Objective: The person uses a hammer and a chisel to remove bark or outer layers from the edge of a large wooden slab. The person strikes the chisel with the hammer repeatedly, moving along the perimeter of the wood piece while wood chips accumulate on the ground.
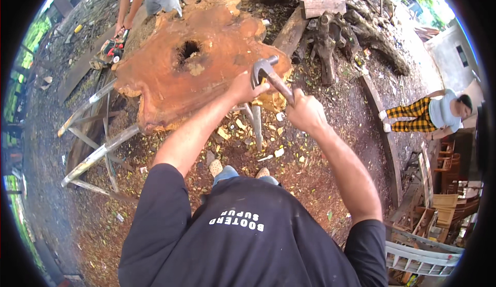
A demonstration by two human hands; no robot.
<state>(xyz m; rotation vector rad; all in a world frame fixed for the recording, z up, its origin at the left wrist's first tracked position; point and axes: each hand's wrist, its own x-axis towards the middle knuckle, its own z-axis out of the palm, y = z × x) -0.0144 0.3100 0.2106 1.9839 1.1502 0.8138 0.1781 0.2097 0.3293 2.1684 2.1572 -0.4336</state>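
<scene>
By the ragged-edged brown wooden slab (165,78), mid-frame, my right hand (307,113) clenches a grey claw hammer (265,70); left hand (245,88) curled, its hold unclear.

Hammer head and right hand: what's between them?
Only the hammer's handle, slanting from the hammer head to the right hand; the wooden slab shows behind it, in the head view.

Slab (206,83), 11 o'clock: wood, face matt, fairly smooth; rim rough, knobbly. Hammer (274,77), between 12 and 1: smooth grey metal head, slight shine; handle duller, material unclear. Stand legs (101,156), 9 o'clock: pale surface, worn, patchy. Chainsaw (110,48), 10 o'clock: casing plastic-looking. Logs (382,52), 2 o'clock: wood, rough, weathered. Block (324,8), 1 o'clock: flat-faced wood, matt. Shirt (248,253), 6 o'clock: matt cloth, creased. Trousers (413,116), 3 o'clock: checked cloth.
</scene>
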